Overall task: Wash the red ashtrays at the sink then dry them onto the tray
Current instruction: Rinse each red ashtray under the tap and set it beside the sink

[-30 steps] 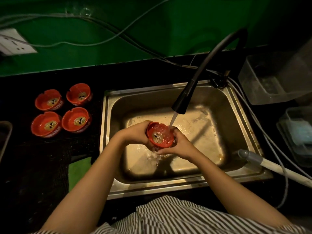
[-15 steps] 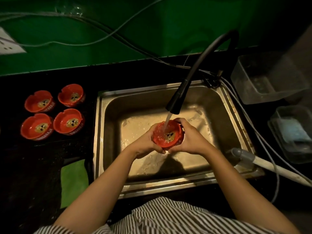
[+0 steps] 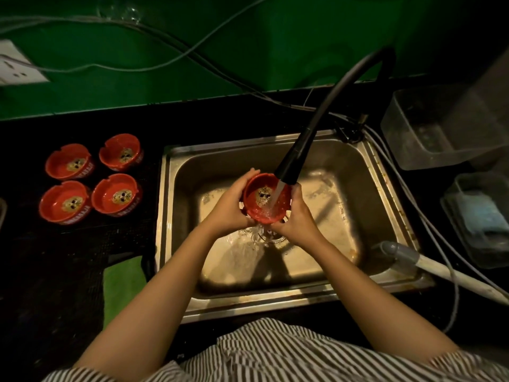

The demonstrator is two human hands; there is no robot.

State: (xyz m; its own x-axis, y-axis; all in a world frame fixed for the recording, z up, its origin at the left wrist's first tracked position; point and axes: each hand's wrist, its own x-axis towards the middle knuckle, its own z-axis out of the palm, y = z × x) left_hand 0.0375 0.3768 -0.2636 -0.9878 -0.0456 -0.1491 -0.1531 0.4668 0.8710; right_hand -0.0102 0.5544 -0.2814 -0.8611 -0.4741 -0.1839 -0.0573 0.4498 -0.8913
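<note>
red glazed ashtray under running water, wet grip is the worry

red ashtrays (image 3: 91, 187), four of them, are sitting in a square on the black countertop (image 3: 55, 271) left of the sink, with a white wall socket (image 3: 16, 66) above them on the green wall (image 3: 192, 37) and a green cloth (image 3: 124, 282) lying just beside the sink's left edge. no drying tray is clearly showing.

the left hand (image 3: 230, 209) is cupping the fifth ashtray (image 3: 265, 201) from its left side, fingers curled around the wall. the right hand (image 3: 296, 217) is gripping the opposite side the same way, thumb on the rim. the ashtray is tilting toward the person over the steel sink (image 3: 385, 194), and the stream from the black pull-out faucet (image 3: 316, 133) is hitting its inside and spilling over the near lip.

likely trouble: the glaze is looking slick, so the ashtray could be slipping out and chipping against the basin; water deflecting off the tilted bowl could be splashing onto the striped shirt (image 3: 275, 354).

to the right, clear plastic containers (image 3: 440, 128) and a white hose (image 3: 440, 271) are crowding the counter, cables trailing behind in dim light.
</note>
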